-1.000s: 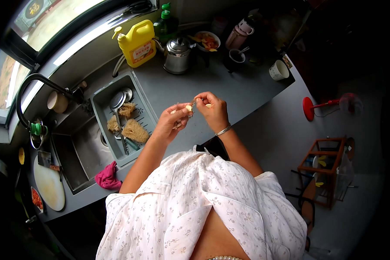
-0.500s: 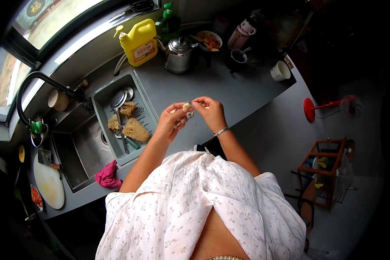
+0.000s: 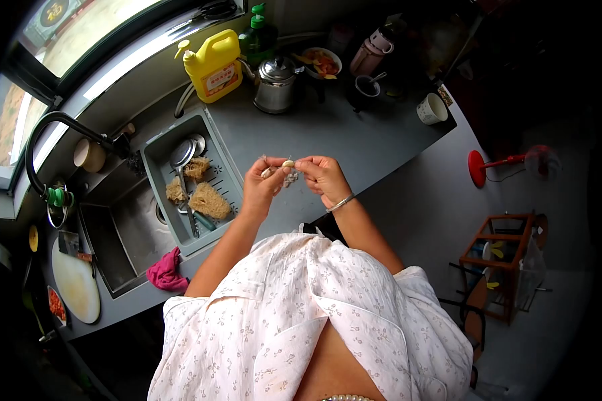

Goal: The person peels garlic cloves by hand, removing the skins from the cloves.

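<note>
Both hands meet over the counter's front part, just right of the grey drain tray. A small pale garlic clove (image 3: 287, 164) is pinched in the thumb and fingertips of my left hand (image 3: 261, 184). More whitish pieces that look like garlic show against its palm and fingers. My right hand (image 3: 322, 178) is closed, thumb and index fingertip pressed at the clove's right side. Whitish bits of garlic skin (image 3: 291, 177) show just below the clove, between the two hands.
Left of my hands, the drain tray (image 3: 229, 159) over the sink (image 3: 124, 220) holds loofah pieces and ladles. A cleaver (image 3: 69, 244) lies on the round cutting board (image 3: 80, 284). Behind stand a yellow jug (image 3: 215, 67), a steel kettle (image 3: 275, 87) and a paper cup (image 3: 433, 109).
My right hand has turned slightly, its fingertips now right against the clove. The left hand has shifted a little, and more of the whitish skin shows between the hands.
</note>
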A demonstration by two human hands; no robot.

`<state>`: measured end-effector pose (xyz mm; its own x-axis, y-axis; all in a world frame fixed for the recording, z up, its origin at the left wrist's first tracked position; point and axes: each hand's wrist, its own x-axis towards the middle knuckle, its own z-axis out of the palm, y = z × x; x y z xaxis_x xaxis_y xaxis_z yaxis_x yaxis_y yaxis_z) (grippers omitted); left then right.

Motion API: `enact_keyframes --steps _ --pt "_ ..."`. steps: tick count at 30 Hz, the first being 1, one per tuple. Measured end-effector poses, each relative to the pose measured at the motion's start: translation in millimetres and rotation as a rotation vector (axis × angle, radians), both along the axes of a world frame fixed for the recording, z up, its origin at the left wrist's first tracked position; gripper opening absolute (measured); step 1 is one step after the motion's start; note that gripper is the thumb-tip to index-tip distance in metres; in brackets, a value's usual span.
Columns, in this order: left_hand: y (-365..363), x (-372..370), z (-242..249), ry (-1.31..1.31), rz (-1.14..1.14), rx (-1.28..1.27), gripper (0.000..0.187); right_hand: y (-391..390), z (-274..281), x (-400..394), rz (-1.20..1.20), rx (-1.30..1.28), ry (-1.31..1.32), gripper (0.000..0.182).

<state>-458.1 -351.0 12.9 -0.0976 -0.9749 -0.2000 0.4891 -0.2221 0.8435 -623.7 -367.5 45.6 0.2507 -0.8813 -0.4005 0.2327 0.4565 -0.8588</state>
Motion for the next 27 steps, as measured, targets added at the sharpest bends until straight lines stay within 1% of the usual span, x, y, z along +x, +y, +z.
enact_keyframes --steps 1,3,7,9,10,12,16,17,19,20,22,23,25,26,27 --pt "0 0 0 0.000 -0.001 0.001 0.014 0 -1 0 -0.002 0.028 -0.076 0.016" --pt "1 -3 1 -0.048 0.028 -0.014 0.014 1 -1 1 -0.026 0.038 -0.091 0.015" --pt "3 -7 2 -0.017 0.042 0.012 0.015 2 0 7 -0.086 0.034 -0.095 0.012" --pt "2 -9 2 0.184 0.034 0.085 0.016 2 3 8 -0.091 0.021 -0.112 0.012" --pt "2 -9 0 0.185 0.035 0.084 0.016 3 4 9 -0.094 0.010 -0.128 0.011" --pt "1 -7 -1 0.328 -0.037 0.146 0.015 3 2 9 -0.095 0.011 -0.149 0.011" --pt "0 -7 6 0.347 -0.063 0.203 0.015 4 5 10 -0.098 0.034 -0.219 0.012" --pt "1 -8 9 0.354 -0.064 0.209 0.018 5 5 10 -0.098 0.034 -0.219 0.012" --pt "0 -9 10 0.362 -0.064 0.214 0.021 6 4 11 -0.122 -0.048 -0.141 0.012" --pt "0 -9 9 0.317 -0.034 0.170 0.024 6 4 13 -0.121 -0.048 -0.141 0.012" --pt "1 -9 12 0.273 -0.003 0.128 0.028 6 3 17 -0.173 -0.158 0.083 0.013" --pt "2 -9 15 0.239 -0.008 0.100 0.029 6 0 19 -0.174 -0.158 0.083 0.013" --pt "2 -10 17 0.206 -0.015 0.072 0.030 6 -6 23 -0.191 -0.421 0.240 0.013" --pt "1 -9 16 0.221 -0.029 0.089 0.030 7 -7 21 -0.191 -0.421 0.240 0.013" --pt "1 -8 15 0.236 -0.043 0.105 0.031 8 1 21 -0.155 -0.349 0.200 0.014"
